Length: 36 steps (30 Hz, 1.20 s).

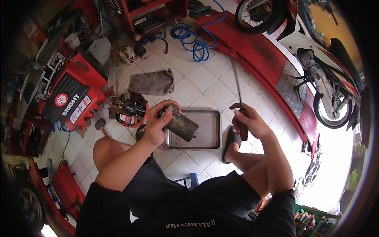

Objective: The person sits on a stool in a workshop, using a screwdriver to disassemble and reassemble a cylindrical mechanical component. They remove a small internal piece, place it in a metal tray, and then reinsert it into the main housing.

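Observation:
My left hand (158,121) is closed around one end of a dark, grimy metal cylinder (183,127), which tilts down to the right. A small nub sticks out of its lower end; my fingers partly hide its upper end. Below it, a shallow rectangular metal tray (218,130) lies on the floor between my feet. To the right of the tray, my right hand (251,120) grips the dark handle of a long screwdriver (239,85). Its thin shaft points up and away from me, apart from the cylinder.
A grey rag (152,82) lies on the tiles beyond the tray. Left of the tray stands a round red container of tools (128,109), near a red machine (71,93). A blue coiled hose (193,41) lies farther off. On the right is a red lift platform (252,49) with a motorcycle (316,65).

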Motion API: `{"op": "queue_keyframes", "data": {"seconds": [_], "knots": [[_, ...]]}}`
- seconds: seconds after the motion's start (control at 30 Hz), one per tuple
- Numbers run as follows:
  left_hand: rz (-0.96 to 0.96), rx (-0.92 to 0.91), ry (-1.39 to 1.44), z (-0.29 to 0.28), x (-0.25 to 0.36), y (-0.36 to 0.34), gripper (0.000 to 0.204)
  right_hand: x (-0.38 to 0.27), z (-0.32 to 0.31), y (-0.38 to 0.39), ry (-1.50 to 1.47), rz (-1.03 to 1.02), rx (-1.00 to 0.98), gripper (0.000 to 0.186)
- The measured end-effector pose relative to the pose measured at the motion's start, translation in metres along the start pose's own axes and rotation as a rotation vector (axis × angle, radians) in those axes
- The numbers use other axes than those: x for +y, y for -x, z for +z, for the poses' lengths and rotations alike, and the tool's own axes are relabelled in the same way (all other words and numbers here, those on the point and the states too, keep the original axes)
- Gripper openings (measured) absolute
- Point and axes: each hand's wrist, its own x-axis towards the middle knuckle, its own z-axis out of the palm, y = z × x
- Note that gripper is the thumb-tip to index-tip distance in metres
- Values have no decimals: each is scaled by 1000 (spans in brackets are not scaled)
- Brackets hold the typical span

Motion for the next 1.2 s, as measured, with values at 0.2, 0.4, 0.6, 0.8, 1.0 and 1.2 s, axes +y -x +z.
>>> {"op": "queue_keyframes", "data": {"seconds": [0.2,0.4,0.6,0.8,1.0,1.2], "knots": [[-182,183,220,-18,1,-6,34,-10,26,17,652,-451,116,33],[-320,110,283,-47,16,0,45,-44,59,54,918,-624,141,29],[-315,131,234,-51,10,5,48,-37,60,55,1031,-619,139,31],[-327,133,229,-49,8,4,47,-33,61,55,1037,-615,137,33],[-319,108,218,-47,7,4,49,-31,63,55,1065,-607,127,34],[-339,102,273,-48,9,3,51,-33,62,57,1082,-596,137,37]]}}
